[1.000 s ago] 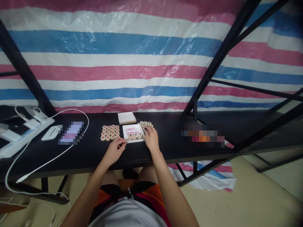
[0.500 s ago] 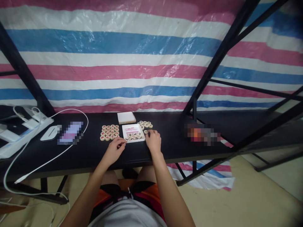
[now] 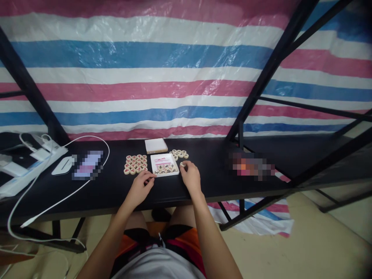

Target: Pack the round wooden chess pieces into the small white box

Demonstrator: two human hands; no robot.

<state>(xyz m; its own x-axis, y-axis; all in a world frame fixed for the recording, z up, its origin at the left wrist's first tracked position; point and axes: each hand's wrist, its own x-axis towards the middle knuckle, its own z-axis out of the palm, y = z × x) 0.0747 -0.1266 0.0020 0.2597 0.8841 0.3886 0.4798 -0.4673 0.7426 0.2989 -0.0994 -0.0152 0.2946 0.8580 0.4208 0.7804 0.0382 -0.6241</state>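
Note:
A shallow white box (image 3: 164, 158) lies on the black table, with several black-marked round pieces along its near side. My left hand (image 3: 141, 186) is at the box's near left corner, fingertips touching its edge, thumb and fingers curled apart. Right of the box, my right hand (image 3: 190, 177) pinches a round piece (image 3: 183, 164) between thumb and fingers. Red-marked pieces (image 3: 135, 164) stand in rows left of the box. Several black-marked pieces (image 3: 179, 154) lie beyond my right hand. Behind the box is a white lid-like box part (image 3: 156, 145).
On the left are a blurred phone (image 3: 87, 165), a white flat device (image 3: 62, 166), a power strip (image 3: 37, 166) and a white cable (image 3: 55, 201). A pixelated object (image 3: 251, 165) lies at right. Black metal posts frame the table; striped sheeting hangs behind.
My right hand has drawn slightly right, away from the box, and the piece at its fingertips is now pinched in it. The left hand stays at the box corner.

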